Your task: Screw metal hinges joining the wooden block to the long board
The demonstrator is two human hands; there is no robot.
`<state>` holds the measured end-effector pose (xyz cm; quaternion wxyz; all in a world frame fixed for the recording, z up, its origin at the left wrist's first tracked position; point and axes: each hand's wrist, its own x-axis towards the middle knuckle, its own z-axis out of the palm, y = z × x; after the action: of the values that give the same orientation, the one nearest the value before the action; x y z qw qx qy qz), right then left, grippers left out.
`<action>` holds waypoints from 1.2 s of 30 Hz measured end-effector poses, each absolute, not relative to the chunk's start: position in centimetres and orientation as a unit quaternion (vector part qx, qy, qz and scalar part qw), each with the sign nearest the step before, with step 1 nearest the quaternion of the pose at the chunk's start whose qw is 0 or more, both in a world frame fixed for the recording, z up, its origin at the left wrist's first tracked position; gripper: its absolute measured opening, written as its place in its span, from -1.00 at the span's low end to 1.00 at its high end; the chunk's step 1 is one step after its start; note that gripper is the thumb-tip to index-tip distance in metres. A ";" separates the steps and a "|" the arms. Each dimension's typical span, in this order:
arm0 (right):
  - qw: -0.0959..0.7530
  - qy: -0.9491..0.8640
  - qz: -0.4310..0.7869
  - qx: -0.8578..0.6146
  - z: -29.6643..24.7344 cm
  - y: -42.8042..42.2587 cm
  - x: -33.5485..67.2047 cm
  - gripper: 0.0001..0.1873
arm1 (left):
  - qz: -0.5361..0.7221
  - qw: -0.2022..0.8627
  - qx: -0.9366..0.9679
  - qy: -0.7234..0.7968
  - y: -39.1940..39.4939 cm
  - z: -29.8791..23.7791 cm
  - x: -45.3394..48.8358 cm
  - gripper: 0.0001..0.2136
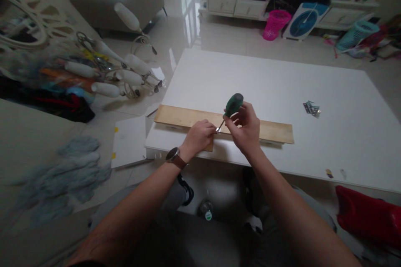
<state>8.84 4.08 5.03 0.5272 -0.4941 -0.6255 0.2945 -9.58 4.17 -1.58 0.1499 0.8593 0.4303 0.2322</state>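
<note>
A screwdriver with a green and black handle is in my right hand, fingers closed round the lower handle. Its shaft slants down to the left, and the tip meets a small metal bracket at the near edge of a long wooden board. My left hand, with a watch on the wrist, pinches at the bracket's left side; the fingertips partly cover it. Under this hand, the corner of a smaller wooden piece shows. The long board lies across the white tabletop, near its front edge.
Several small metal brackets lie on the tabletop to the right. Two small items sit near its front edge. A lamp with white shades lies left of the table. Below are a bottle and a red plastic object.
</note>
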 end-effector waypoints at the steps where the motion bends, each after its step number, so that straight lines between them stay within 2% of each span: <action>1: 0.528 -0.624 0.289 -0.499 5.0 4.1 8.8 -0.61 | 0.234 0.150 0.859 0.429 4.2 -1.6 -9.6 -0.78; 6: 0.524 -0.621 0.289 -0.506 5.0 4.1 8.8 -0.67 | 0.233 0.146 0.862 0.426 4.2 -1.6 -9.6 -0.77; 12: 0.532 -0.622 0.306 -0.487 5.0 4.0 8.8 -0.55 | 0.227 0.143 0.863 0.428 4.2 -1.6 -9.6 -0.78; 18: 0.528 -0.624 0.275 -0.506 5.0 4.1 8.8 -0.68 | 0.232 0.134 0.863 0.427 4.2 -1.7 -9.6 -0.76; 36: 0.525 -0.627 0.297 -0.494 4.9 3.9 8.8 -0.63 | 0.220 0.138 0.867 0.426 4.2 -1.6 -9.6 -0.78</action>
<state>8.77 3.94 4.85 0.5247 -0.4936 -0.6266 0.2972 -9.61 4.20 -1.58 0.1380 0.8667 0.4259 0.2198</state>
